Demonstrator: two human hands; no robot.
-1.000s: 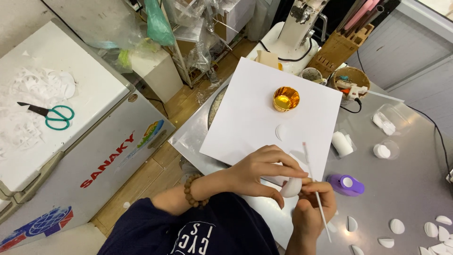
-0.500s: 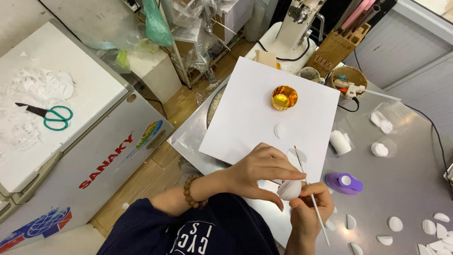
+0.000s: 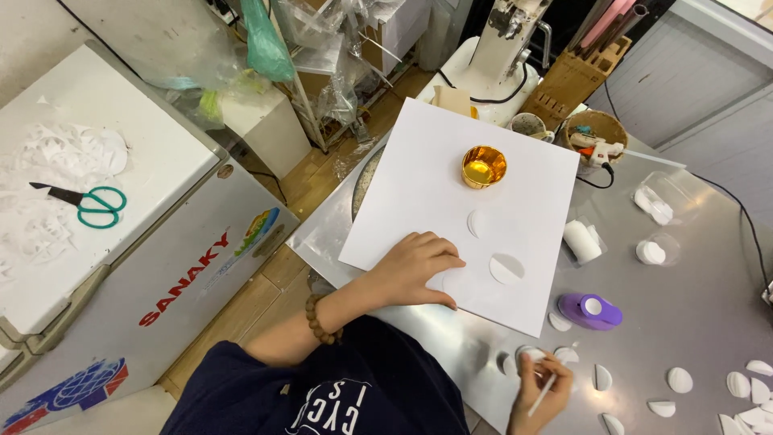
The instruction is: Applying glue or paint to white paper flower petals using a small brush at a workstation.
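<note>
Head view, right grip: right hand (image 3: pixel 541 388) closed around a thin white stick (image 3: pixel 543 393), low on the tabletop (image 3: pixel 692 322), near the bottom edge of the picture.
Under right grip: small white paper disc (image 3: pixel 529 353) just beside the fingertips; cannot tell whether touching.
Left grip: left hand (image 3: pixel 415 266) flat, fingers spread and pressing, holding nothing; palm down on the white paper sheet (image 3: pixel 427 169).
Under left fingers: white paper circle (image 3: pixel 459 283) on the sheet, touched at its edge by the fingertips.
Left wrist: brown bead bracelet (image 3: pixel 320 321).
On sheet, near left hand: folded white circle (image 3: pixel 507 268) just right of the fingers; a white half-circle (image 3: pixel 473 223) further up; gold foil cup (image 3: pixel 484 166) upright near the far end of the sheet.
Right of sheet: purple paper punch (image 3: pixel 590 310) on the tabletop, between the sheet corner and the right hand; white roll (image 3: pixel 581 241) just beside the sheet edge.
Scattered on tabletop: white paper half-circles (image 3: pixel 680 379) to the right of the right hand, well apart from the sheet.
Far end of tabletop: woven basket (image 3: pixel 594 129) with a glue gun (image 3: pixel 596 147) lying across it; wooden knife block (image 3: pixel 573 80) behind.
Left of person: white chest freezer (image 3: pixel 145 242) on the floor, green-handled scissors (image 3: pixel 84 205) lying on its lid among white paper scraps (image 3: pixel 64 153).
</note>
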